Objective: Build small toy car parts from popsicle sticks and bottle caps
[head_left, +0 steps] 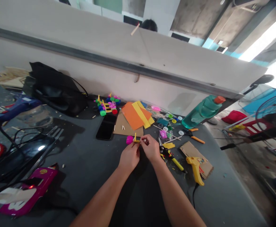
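Note:
Near the middle of the table my left hand (129, 155) is closed on a small craft piece with an upright yellow strip (135, 137) and a bright pink part (129, 139) at its left end. My right hand (151, 147) meets it from the right, thumb and fingers pinched together at the piece's right end. What sits in that pinch is too small to make out. Just beyond the hands lies a brown cardboard sheet (126, 127) with orange paper (133, 116) and yellow strips (140, 113) on it. Pliers with yellow handles (175, 163) lie right of my right hand.
A black phone (106, 127) and colourful small wheeled models (107, 105) are at the back left. Bottle caps, sticks, orange-handled scissors (197, 138), a green bottle (200, 112) and a yellow glue gun (195, 168) lie right. A blue glue gun (17, 107), cables and a pink power strip (37, 186) occupy the left.

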`<act>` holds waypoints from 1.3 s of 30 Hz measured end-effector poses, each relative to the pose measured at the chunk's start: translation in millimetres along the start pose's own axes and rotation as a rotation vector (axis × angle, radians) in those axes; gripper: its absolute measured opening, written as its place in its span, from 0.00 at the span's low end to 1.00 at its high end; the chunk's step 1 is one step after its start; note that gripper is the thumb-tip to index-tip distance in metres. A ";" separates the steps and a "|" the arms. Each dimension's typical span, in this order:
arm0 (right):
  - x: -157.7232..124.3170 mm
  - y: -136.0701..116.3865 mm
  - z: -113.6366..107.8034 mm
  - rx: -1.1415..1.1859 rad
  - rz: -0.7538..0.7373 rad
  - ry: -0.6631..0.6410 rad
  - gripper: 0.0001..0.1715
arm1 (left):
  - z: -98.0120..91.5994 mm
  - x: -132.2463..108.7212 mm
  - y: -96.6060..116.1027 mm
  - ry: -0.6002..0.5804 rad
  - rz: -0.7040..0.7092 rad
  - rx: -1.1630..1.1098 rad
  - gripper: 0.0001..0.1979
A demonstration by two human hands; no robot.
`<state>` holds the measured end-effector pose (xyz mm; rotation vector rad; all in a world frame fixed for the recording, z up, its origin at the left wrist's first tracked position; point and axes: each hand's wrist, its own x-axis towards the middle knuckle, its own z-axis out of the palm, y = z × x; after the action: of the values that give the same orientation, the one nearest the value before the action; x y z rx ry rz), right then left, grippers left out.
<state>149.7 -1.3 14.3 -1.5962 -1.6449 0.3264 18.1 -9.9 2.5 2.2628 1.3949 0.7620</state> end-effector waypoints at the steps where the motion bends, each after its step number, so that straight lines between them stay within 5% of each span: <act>1: -0.1 0.0 0.1 0.000 -0.001 0.001 0.05 | 0.3 0.0 -0.1 0.002 0.000 0.000 0.13; 27: 1.9 -4.1 -3.4 0.092 0.075 0.021 0.07 | 1.0 0.2 -1.7 0.087 -0.024 -0.130 0.11; 33: 3.0 -16.0 -19.5 0.248 0.116 -0.194 0.06 | -4.2 -3.8 2.4 0.092 -0.045 -0.223 0.12; 39: 54.8 -28.6 -34.1 0.170 0.025 -0.095 0.13 | -6.5 -4.3 9.1 0.022 -0.053 -0.169 0.13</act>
<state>159.1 33.0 75.3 -1.4941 -1.6233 0.5481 18.8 -17.5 11.7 2.0870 1.3414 0.8552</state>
